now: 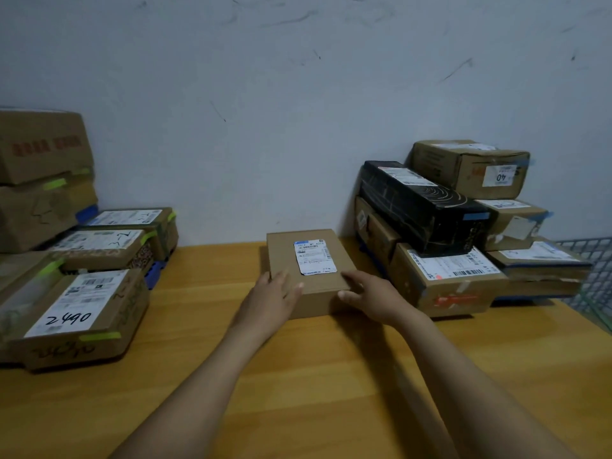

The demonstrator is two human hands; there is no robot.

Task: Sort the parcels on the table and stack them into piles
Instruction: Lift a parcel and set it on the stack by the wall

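At mid-surface, close to the wall (pixel 265 94): one small box (pixel 308 260), plain brown card with a white printed label on top. It lies flat on the wooden surface (pixel 298 376), apart from both groups of parcels.

Left grip (pixel 275 289): bare hand, fingers laid fairly straight over the box's near left corner, pressing rather than closing.

Right grip (pixel 367 293): bare hand on the near right corner, thumb against the front face, fingers curled over the top edge, holding the box.

Left group (pixel 99 246): flat labelled cartons in low stacks running front to back, with handwritten numbers on several and green tape tabs. Behind them at the far left are two large cartons (pixel 39 180), one on the other.

Right pile (pixel 447 276): mixed cartons stacked against the wall. A long black box (pixel 420 207) lies tilted across them, with a smaller carton (pixel 470 167) on top.

Wire basket (pixel 592 276): at the right edge, contents not visible.

Status: sorting looks well advanced. Nearly every parcel in view already sits in a group, and the small box appears to be the only loose item. Outstanding, by judgement: assign it to one side and set it on a stack. The right pile looks uneven and may want squaring.
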